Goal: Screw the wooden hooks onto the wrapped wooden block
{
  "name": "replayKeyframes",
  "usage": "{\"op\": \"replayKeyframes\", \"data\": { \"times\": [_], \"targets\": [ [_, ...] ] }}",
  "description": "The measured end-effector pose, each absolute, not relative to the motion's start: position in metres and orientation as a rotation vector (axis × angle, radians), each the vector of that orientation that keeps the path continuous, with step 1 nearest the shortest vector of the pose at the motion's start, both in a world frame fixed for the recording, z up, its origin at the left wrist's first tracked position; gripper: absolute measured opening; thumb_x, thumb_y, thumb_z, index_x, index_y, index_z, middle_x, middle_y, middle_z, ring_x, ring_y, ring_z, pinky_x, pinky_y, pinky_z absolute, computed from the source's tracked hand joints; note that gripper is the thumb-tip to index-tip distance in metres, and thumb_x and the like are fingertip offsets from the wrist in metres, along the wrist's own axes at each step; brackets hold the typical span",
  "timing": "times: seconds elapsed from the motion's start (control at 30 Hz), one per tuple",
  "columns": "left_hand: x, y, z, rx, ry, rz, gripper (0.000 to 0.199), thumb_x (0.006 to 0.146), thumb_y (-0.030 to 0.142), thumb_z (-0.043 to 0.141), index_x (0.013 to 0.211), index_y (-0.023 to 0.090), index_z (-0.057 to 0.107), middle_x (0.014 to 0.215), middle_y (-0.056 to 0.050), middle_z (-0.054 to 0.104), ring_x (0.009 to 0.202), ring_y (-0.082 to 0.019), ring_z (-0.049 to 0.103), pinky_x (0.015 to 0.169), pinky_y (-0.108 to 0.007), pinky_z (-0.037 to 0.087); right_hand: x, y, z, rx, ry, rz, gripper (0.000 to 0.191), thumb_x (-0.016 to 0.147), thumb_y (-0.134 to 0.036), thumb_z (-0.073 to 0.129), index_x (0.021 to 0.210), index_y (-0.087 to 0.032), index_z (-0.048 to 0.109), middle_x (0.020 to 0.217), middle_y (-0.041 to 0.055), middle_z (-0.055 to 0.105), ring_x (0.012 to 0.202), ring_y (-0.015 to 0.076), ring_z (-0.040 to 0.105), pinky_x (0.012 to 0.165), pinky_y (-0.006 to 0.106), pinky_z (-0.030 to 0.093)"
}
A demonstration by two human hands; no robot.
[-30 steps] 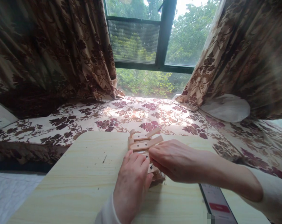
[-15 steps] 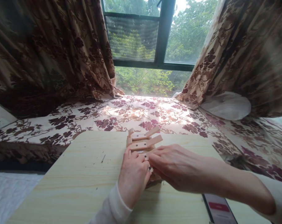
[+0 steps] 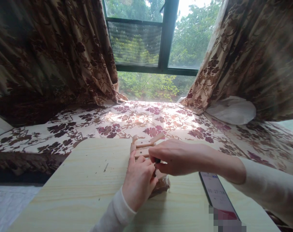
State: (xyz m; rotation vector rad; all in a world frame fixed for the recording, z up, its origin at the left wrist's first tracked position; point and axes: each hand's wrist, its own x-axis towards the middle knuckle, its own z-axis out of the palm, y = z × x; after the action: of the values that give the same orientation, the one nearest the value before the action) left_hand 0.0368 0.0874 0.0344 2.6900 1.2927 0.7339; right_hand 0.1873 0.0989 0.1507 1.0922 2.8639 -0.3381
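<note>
A small wooden piece with pale strips (image 3: 143, 142) fixed by dark screws stands on the light wood table. My left hand (image 3: 140, 180) is closed around its near left part. Above its right side, my right hand (image 3: 172, 158) grips a small dark-handled tool (image 3: 157, 160), whose thin shaft points down between the hands. The tool's tip is hidden at my left fingers. Below the hands, a brown block wrapped in clear film (image 3: 162, 186) shows at the near end of the piece.
A phone (image 3: 217, 193) lies on the table (image 3: 83, 190) at the right, under my right forearm. A thin metal bit (image 3: 106, 167) and small crumbs lie left of the piece. Beyond the table are a flowered cover (image 3: 134, 117), curtains and a window.
My right hand has risen and turned, and the dark handle now shows in its fingers. More of the wrapped block and the phone is visible. The view has shifted slightly.
</note>
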Motion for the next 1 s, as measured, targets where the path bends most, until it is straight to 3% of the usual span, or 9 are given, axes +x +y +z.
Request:
{"op": "replayKeyframes", "data": {
  "times": [0.2,0.57,1.0],
  "targets": [
    [0.037,0.085,0.036,2.658,1.298,0.777,0.019,0.069,0.017,0.066,0.085,0.026,0.065,0.084,0.004,0.067,0.089,-0.022,0.055,0.104,-0.053,0.021,0.191,0.097,0.149,1.129,2.904,-0.361,0.014,0.075,-0.016,0.046,0.085,-0.016,0.056,0.073,0.0038,0.062,0.062,0.0121,0.048,0.051,0.024,0.028],
    [0.037,0.087,0.031,2.676,1.26,0.817,0.019,0.072,0.019,0.065,0.087,0.03,0.065,0.089,0.004,0.067,0.092,-0.022,0.055,0.101,-0.051,0.023,0.191,0.093,0.145,1.102,2.947,-0.321,0.014,0.071,-0.012,0.05,0.083,-0.016,0.055,0.077,0.004,0.063,0.064,0.0129,0.051,0.052,0.024,0.029],
    [0.038,0.09,0.025,2.642,1.368,0.814,0.011,0.069,0.024,0.066,0.079,0.027,0.065,0.079,0.003,0.067,0.084,-0.023,0.057,0.101,-0.052,0.025,0.176,0.096,0.155,1.118,2.772,0.028,0.012,0.074,-0.018,0.053,0.079,-0.015,0.063,0.068,0.0068,0.067,0.055,0.014,0.053,0.046,0.028,0.021]
  ]
}}
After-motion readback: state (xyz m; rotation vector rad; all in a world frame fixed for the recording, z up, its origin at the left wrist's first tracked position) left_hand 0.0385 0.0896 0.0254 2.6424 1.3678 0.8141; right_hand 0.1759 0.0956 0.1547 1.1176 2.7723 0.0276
